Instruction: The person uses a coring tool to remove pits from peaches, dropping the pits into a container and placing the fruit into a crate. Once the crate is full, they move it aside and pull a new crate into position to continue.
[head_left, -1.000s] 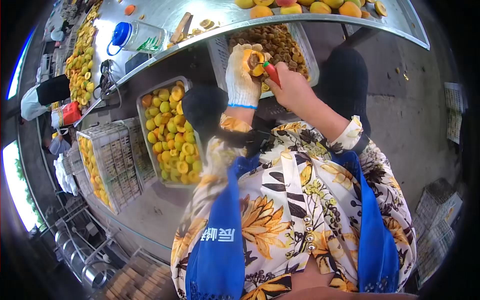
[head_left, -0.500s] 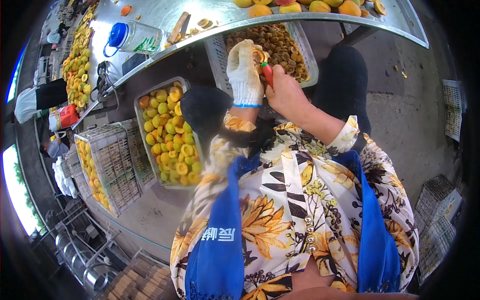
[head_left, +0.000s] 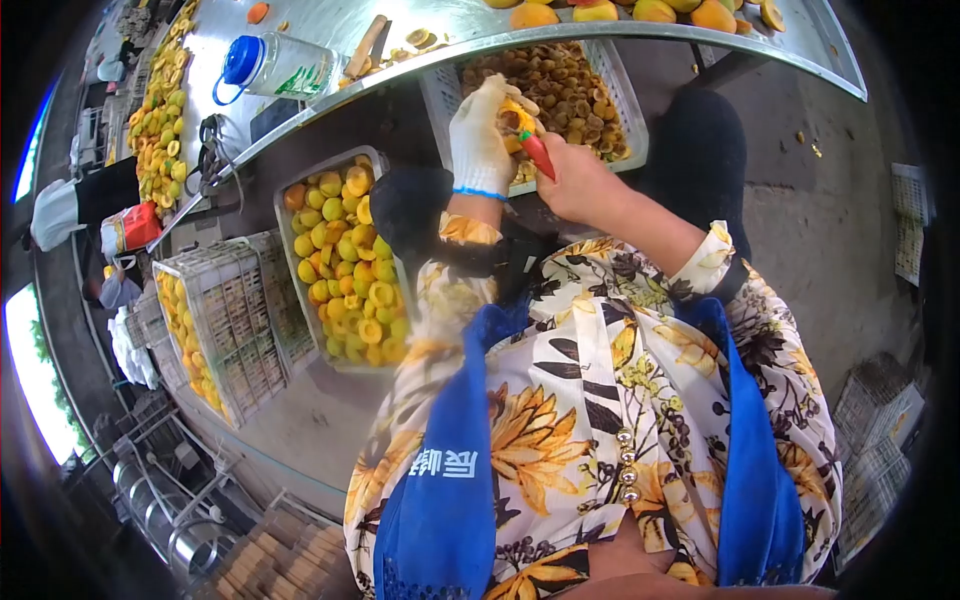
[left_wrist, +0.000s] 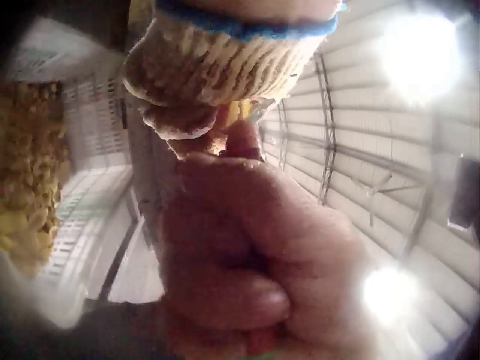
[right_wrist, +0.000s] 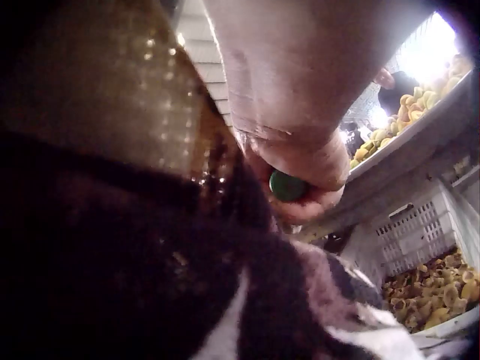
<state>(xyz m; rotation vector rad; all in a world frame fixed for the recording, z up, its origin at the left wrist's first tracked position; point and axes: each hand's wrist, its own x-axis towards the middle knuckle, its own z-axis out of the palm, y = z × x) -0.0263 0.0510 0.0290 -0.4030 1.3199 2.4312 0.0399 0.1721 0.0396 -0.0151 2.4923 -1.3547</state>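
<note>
Closest to the camera is the person's floral blouse (head_left: 600, 400) with a blue apron (head_left: 440, 480) over it, arms reaching forward over their dark trousers. The left hand (head_left: 482, 140), in a white knit glove with a blue cuff, has its fingers curled round a halved apricot (head_left: 514, 118), cut face showing orange. Right up against it, the bare right hand (head_left: 578, 180) is wrapped round a red-handled pitting tool (head_left: 538, 153), whose tip goes into the fruit. The right wrist view shows that grip from underneath, with the green butt end of the handle (right_wrist: 287, 186) poking out of the fist. The left wrist view is pretty blurry, just glove knuckles above the bare fist.

The fruit is held in the air right over a white plastic crate of apricot pits (head_left: 560, 90) that sits under the table edge. Left of the person's knees there's a grey tray of yellow and green apricot halves (head_left: 345, 265), and further left another white slatted crate (head_left: 230, 320) with more fruit beside it.

Beyond that is the metal table (head_left: 330, 40): a clear water bottle with a blue cap (head_left: 275, 68) lying on its side, a wooden-handled knife (head_left: 365, 47), whole apricots (head_left: 640, 12) along the far edge, and a long row of halves running off to the left.
</note>
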